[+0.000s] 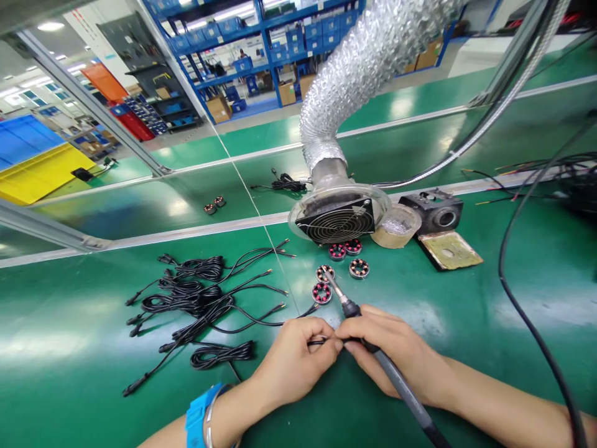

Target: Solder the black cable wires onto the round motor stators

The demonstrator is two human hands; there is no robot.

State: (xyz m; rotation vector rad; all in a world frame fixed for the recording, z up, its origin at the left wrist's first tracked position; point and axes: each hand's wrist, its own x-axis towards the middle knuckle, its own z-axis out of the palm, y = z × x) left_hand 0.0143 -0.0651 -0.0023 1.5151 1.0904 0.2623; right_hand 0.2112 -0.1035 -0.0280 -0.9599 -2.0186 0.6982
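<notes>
My left hand [296, 358] is closed in a pinch on a thin black cable [318, 340], with the fingertips near those of my right hand. My right hand [396, 351] wraps round a soldering iron [351, 308], and its thumb and index finger also come to the cable at my left fingertips. The iron's metal tip points up and left, over a small round motor stator [321, 293] with red windings and another stator [325, 272] behind it. Whether the tip touches either one I cannot tell. A copper-wound stator [359, 268] sits to the right.
Coiled black cables [200, 298] lie on the green table at left. A fume extractor fan [338, 221] with a foil duct [336, 99] hangs beyond the stators. Behind right are a tape roll [396, 233], a soldering iron stand [433, 211] and a yellow sponge [450, 251].
</notes>
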